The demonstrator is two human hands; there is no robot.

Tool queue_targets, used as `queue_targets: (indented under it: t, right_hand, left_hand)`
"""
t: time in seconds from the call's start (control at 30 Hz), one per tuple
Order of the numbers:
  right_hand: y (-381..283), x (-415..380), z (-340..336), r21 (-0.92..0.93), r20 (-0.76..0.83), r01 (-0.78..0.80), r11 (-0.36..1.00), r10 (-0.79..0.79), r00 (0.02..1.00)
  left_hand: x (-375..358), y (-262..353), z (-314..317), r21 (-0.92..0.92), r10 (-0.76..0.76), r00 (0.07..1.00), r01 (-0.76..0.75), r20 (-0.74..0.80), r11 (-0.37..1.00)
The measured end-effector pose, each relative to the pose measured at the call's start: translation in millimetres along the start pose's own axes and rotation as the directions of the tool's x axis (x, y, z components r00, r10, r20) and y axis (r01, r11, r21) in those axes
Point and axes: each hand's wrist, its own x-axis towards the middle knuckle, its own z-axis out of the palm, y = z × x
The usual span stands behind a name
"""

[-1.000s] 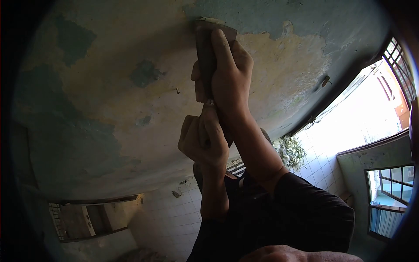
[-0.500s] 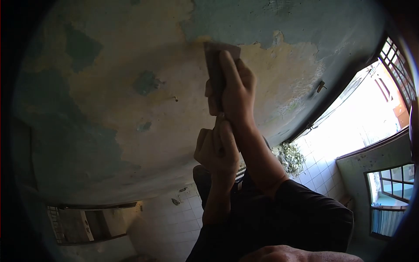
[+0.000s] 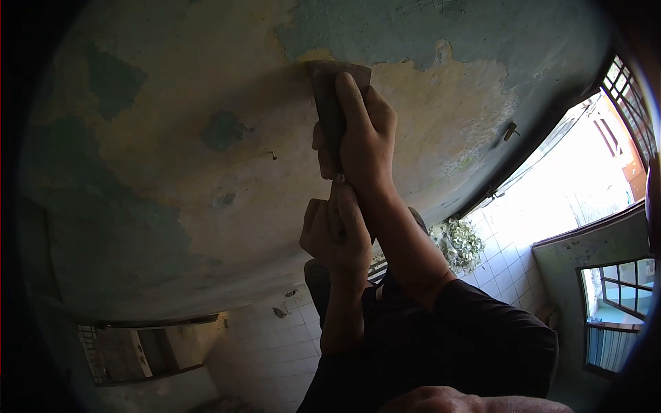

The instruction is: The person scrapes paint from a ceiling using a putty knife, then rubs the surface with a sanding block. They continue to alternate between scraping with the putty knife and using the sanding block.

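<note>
A flat, dark scraper (image 3: pixel 330 103) has its wide blade edge against the wall (image 3: pixel 227 89), where patches of paint have peeled. My right hand (image 3: pixel 365 138) is closed round it, the thumb lying along its face and the other fingers curled behind. Just below, my left hand (image 3: pixel 337 230) forms a fist at the lower end of the scraper, touching the heel of my right hand; its grip there is partly hidden.
A small hook (image 3: pixel 273 155) and a metal catch (image 3: pixel 510 131) stick out from the wall. Flaked debris (image 3: pixel 460 244) lies on the white tiled floor (image 3: pixel 499 265). A bright opening and a barred window (image 3: pixel 623 292) are at the right. Blurred skin shows at the bottom edge.
Both hands and the scraper have shifted slightly left and up in view. The wall features have also shifted a little. Both grips look the same.
</note>
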Motion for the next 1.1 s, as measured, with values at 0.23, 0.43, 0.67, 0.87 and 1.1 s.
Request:
queue_targets:
  t: [0.23,0.43,0.67,0.87,1.1]
  right_hand:
    - [-4.9,0.3,9.1,0.038,0.004,0.060,0.997,-0.061,0.998]
    - [0.0,2.6,13.4,0.023,-0.021,0.056,0.998,-0.055,0.998]
    - [4.9,-1.9,20.1,0.052,-0.081,0.091,0.995,-0.086,0.993]
    - [-0.4,-9.4,2.7,0.068,-0.191,0.139,0.988,-0.124,0.974]
    - [8.5,-5.6,-3.7,-0.001,-0.103,0.028,1.000,-0.028,0.994]
  left_hand:
    - [13.1,-1.5,-7.6,0.018,0.015,1.000,-0.015,0.001,1.000]
    - [22.8,-8.4,-18.4,0.027,0.115,0.993,-0.115,0.020,0.993]
    - [27.4,-9.1,-26.6,-0.072,0.106,0.994,-0.107,-0.006,0.992]
    - [13.1,-0.5,-15.3,-0.110,0.091,0.996,-0.089,0.010,0.990]
    - [-6.9,-3.2,0.9,-0.084,-0.038,0.999,0.037,-0.014,0.996]
